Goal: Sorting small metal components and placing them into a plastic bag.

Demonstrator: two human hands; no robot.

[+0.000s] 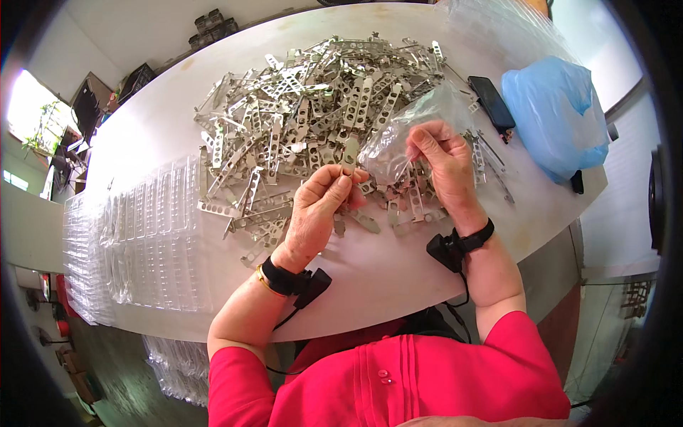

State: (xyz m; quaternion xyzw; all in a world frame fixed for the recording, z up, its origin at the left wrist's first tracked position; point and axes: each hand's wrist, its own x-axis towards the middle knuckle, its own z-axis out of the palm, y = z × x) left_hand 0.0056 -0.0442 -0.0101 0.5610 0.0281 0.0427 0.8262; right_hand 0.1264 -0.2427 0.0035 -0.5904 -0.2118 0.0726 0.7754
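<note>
A large heap of flat silver metal brackets [284, 107], many with rows of round holes, covers the middle of the white table [341, 285]. My left hand [316, 206] is closed in a pinch at the near side of the heap. A small metal bracket [351, 151] stands up from its fingertips. My right hand [445, 160] is raised to the right of it, thumb and fingers pinched together. What they hold, if anything, is too small to tell. Beside those fingers, a clear plastic bag [391, 146] lies crumpled over the brackets.
Stacked clear plastic trays [156, 235] cover the table's left side. At the right are a black phone [491, 102] and a full blue plastic bag [555, 114]. Clear plastic sheeting [505, 28] lies at the back right. Cables run from both wrist straps.
</note>
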